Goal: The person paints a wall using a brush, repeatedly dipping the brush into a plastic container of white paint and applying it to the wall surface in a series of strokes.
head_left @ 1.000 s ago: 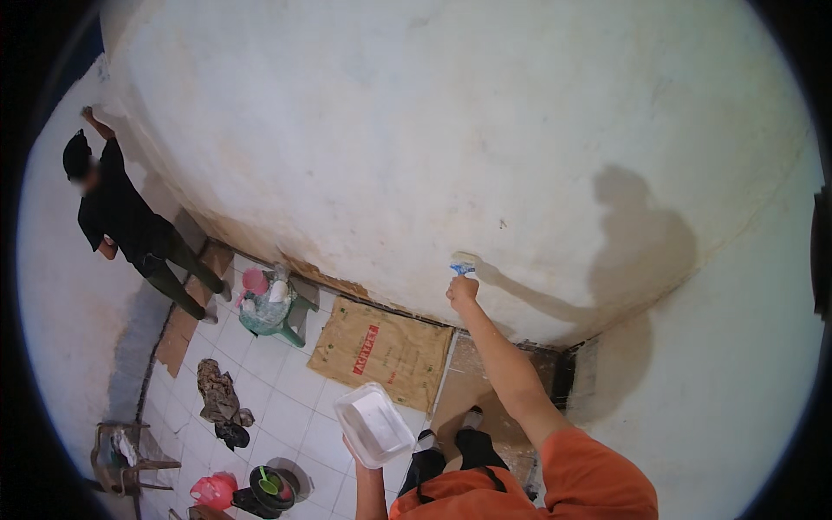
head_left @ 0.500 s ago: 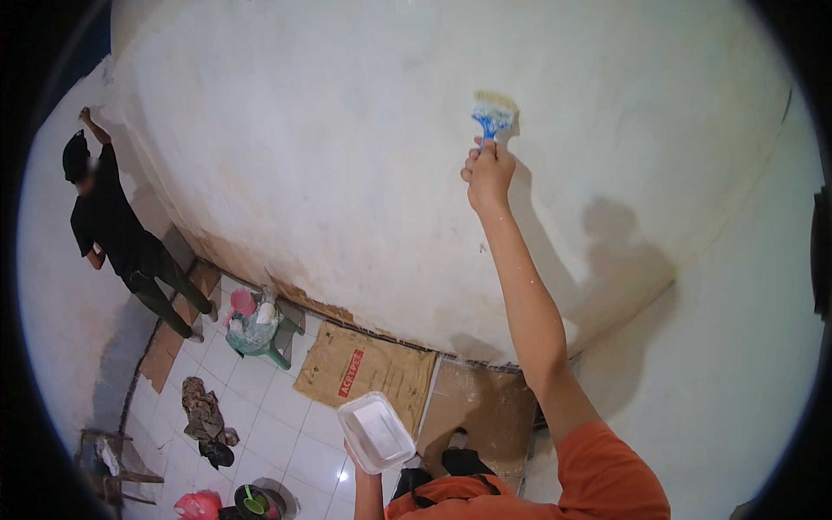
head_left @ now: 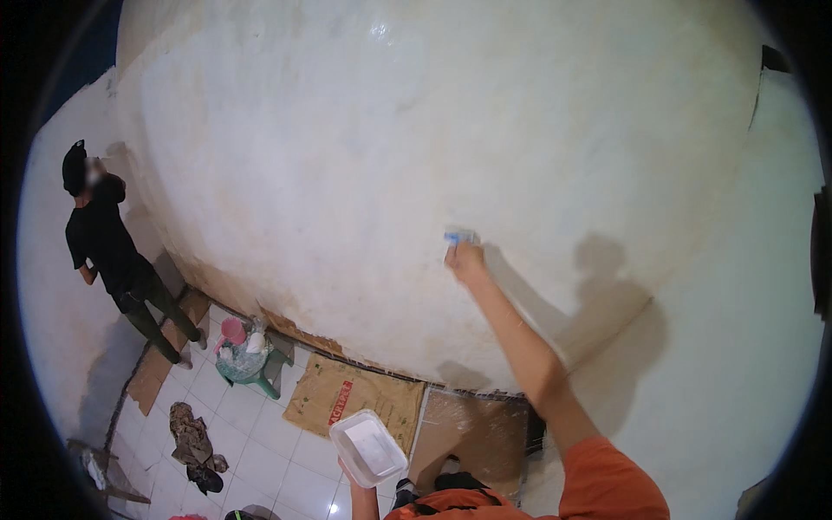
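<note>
Your right grip is closed on the brush, just above it by the wall, axis blurred; your left grip, lower, holds the white tray.

Blue brush at a pale wall, white tub toward seven o'clock
The brush, blurred, is held just off the view's centre toward two o'clock, its blue part showing, its bristles indistinct. The wall is off-white with faint brownish patches. The open tub, rectangular with rounded corners, is held well apart from the brush, its pale inside in view.
</note>
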